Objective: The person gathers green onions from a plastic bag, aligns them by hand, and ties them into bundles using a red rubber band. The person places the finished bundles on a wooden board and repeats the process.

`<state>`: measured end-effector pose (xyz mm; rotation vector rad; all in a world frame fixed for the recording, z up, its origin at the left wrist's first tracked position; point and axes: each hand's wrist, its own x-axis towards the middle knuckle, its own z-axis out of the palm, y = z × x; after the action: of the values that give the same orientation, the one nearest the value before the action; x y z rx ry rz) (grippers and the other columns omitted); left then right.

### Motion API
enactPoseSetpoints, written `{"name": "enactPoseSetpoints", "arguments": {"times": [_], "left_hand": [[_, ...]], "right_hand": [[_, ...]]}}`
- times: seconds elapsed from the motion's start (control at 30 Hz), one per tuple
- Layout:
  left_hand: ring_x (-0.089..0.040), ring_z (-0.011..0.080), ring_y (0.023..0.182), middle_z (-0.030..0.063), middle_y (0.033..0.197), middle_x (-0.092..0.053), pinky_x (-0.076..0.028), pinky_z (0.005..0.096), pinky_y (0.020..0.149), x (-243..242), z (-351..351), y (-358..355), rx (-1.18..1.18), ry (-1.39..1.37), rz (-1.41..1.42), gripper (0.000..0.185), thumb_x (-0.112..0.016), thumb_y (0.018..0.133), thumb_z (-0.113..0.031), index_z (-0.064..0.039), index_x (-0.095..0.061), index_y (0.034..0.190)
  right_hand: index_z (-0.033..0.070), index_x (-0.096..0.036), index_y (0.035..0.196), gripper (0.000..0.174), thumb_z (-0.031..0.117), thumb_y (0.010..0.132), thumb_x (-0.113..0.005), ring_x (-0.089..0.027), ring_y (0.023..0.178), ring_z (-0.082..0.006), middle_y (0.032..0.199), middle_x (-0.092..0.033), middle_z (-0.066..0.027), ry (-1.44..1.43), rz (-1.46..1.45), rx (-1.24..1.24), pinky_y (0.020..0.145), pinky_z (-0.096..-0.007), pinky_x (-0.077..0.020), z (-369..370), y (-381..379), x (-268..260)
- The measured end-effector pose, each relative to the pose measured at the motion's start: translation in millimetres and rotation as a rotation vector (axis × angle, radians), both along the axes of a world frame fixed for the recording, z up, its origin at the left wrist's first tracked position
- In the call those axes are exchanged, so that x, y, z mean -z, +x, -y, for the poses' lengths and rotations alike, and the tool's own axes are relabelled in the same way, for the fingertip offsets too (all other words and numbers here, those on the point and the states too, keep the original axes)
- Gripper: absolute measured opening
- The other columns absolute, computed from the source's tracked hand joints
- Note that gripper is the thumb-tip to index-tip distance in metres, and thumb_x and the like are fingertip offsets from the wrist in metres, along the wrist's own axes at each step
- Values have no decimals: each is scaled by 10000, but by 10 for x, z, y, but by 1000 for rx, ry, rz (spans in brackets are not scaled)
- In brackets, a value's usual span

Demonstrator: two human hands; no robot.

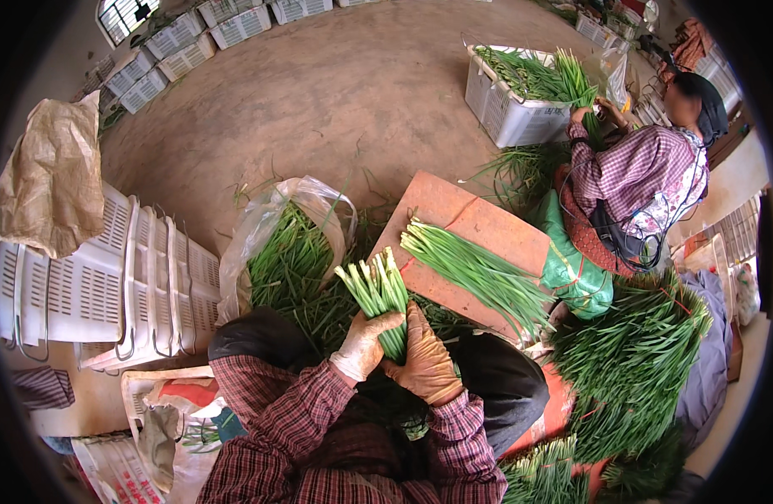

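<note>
Between my two gloved hands, in front of my lap, a bunch of green garlic chives (378, 286) stands with its pale cut ends pointing up and away. My left hand (368, 343), in a whitish glove, grips it from the left. My right hand (425, 359), in a stained yellowish glove, closes round it from the right. Just beyond, a second bunch of chives (474, 261) lies loose on a reddish board (496, 223), with a red tie beneath it. A clear plastic bag (235, 252) holding loose green leaves stands at the left of the board.
White plastic crates (71, 290) are stacked at left under a woven sack (55, 176). At right, tied chive bundles (638, 359) are piled beside a green sack (575, 271). A co-worker (644, 164) holds chives by a full crate (512, 120). More crates (178, 38) line the far wall.
</note>
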<state>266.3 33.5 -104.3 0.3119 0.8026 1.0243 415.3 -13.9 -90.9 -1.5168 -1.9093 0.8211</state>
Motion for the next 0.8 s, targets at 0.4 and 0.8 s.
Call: {"name": "enactPoseSetpoints", "arguments": {"times": [0.4, 0.8], "left_hand": [[-388, 247, 1506, 135, 1617, -406, -328, 419, 1239, 475, 205, -309, 137, 273, 127, 750, -651, 1044, -302, -84, -253, 1642], [-616, 343, 1281, 126, 1413, -641, -468, 533, 1140, 331, 72, -545, -293, 18, 707, 721, -546, 979, -697, -116, -629, 1396]], "right_hand": [[72, -428, 1535, 839, 126, 807, -841, -716, 1101, -406, 1304, -675, -225, 180, -114, 301, 878, -431, -603, 19, -58, 341], [3, -430, 1515, 848, 81, 730, -741, -679, 820, -346, 981, -648, -171, 209, 581, 47, 689, -460, -577, -96, -374, -157]]}}
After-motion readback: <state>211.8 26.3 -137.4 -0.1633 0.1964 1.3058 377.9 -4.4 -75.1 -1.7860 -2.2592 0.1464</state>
